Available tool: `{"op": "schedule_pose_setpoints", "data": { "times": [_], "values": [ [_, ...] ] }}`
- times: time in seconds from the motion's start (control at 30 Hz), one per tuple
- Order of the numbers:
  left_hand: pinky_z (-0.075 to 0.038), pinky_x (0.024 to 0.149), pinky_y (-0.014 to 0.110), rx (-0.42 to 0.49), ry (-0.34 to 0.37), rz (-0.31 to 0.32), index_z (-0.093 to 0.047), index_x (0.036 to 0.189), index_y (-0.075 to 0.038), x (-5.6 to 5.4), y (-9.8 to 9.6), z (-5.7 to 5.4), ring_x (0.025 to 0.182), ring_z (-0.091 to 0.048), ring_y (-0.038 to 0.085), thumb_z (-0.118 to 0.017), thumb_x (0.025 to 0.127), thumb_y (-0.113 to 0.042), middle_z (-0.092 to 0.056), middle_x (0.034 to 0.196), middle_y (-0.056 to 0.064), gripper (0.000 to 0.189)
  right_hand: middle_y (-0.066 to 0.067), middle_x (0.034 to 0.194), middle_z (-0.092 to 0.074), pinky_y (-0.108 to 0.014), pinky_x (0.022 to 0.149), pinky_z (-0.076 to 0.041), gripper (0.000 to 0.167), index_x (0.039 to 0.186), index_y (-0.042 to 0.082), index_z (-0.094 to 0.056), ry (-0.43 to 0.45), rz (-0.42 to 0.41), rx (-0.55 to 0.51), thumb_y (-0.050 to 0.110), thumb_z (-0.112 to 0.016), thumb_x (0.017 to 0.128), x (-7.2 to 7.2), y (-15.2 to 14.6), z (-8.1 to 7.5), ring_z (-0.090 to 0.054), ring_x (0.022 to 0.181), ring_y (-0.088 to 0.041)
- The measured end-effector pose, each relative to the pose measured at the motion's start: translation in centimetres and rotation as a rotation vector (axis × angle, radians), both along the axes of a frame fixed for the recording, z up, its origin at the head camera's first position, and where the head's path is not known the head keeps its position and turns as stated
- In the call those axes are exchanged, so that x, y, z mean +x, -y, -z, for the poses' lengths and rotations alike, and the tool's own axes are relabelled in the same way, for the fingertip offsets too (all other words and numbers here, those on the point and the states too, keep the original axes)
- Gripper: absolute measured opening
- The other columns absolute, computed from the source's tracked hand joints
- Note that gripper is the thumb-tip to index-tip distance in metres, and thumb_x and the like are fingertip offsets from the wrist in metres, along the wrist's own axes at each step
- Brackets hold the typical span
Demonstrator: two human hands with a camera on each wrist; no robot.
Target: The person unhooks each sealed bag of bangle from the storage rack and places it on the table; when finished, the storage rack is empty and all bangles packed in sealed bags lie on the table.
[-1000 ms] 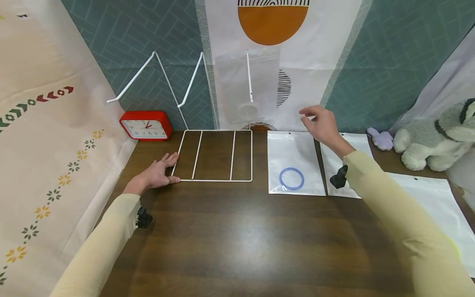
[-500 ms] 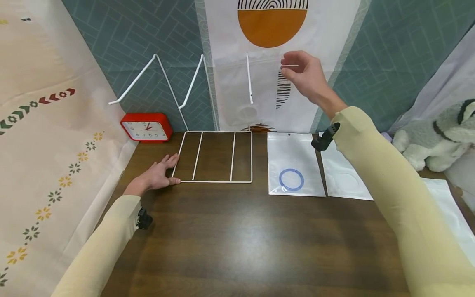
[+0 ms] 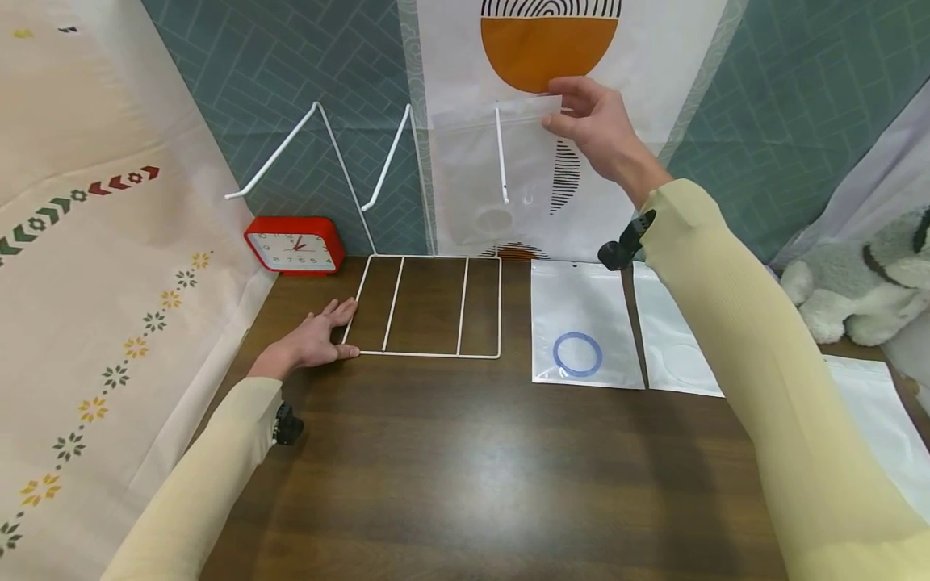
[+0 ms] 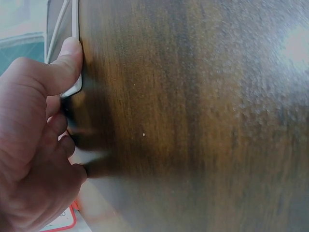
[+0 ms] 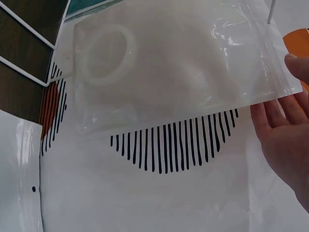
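Note:
A white wire display rack [image 3: 441, 355] rests on the table with its ladder-like base flat and its prongs raised behind. My left hand [image 3: 308, 339] presses its base's front left corner, the thumb [image 4: 71, 48] lying on the front wire. On the rack's right prong hangs a translucent zip bag [image 3: 465, 186]. A pale ring [image 5: 107, 54] shows inside it in the right wrist view. My right hand [image 3: 596, 133] holds this bag by its upper right corner, with fingertips partly hidden behind the plastic. The left hand's fingers reach along the base's side wire.
Behind the rack's left side stands a red clock [image 3: 294, 244]. A white bag with a blue ring [image 3: 577, 354] lies right of the rack, beside another white bag [image 3: 676, 347]. Farther right are a third bag [image 3: 875, 420] and a plush toy [image 3: 850, 282], against the curtain.
My right hand has risen from over the flat bags and moved left to the hanging bag's corner, which it now holds. The left hand stays at the rack's corner.

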State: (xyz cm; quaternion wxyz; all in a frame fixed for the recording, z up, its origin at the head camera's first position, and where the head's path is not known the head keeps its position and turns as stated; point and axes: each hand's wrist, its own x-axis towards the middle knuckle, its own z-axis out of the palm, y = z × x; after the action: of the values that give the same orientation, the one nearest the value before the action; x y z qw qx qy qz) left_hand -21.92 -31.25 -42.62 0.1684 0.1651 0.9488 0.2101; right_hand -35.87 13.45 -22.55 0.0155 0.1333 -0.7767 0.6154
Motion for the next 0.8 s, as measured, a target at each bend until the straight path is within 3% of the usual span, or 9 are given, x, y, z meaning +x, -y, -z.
{"op": "schedule_pose_setpoints", "data": {
  "times": [0.27,0.8],
  "values": [
    [-0.003,0.111,0.07,0.009,0.002,0.008,-0.021,0.155,0.006,-0.21,-0.12,0.22,0.147,-0.004,0.048,-0.073,0.091,-0.025,-0.015,0.162,0.026,0.088,-0.007,0.139,-0.057,-0.029,0.103,-0.044,0.047,0.14,0.013,-0.059,0.04,-0.035,-0.066,0.009,-0.07,0.094,-0.45,0.1,-0.11,-0.051,0.117,-0.024],
    [-0.003,0.111,0.07,0.009,0.012,0.005,-0.02,0.155,0.006,-0.37,-0.11,0.39,0.147,-0.003,0.048,-0.073,0.091,-0.025,-0.014,0.162,0.026,0.089,-0.004,0.124,-0.055,-0.034,0.101,-0.047,0.037,0.13,0.011,-0.068,0.052,-0.044,-0.032,0.012,-0.072,0.093,-0.76,0.9,-0.41,-0.053,0.109,-0.025]
  ]
}}
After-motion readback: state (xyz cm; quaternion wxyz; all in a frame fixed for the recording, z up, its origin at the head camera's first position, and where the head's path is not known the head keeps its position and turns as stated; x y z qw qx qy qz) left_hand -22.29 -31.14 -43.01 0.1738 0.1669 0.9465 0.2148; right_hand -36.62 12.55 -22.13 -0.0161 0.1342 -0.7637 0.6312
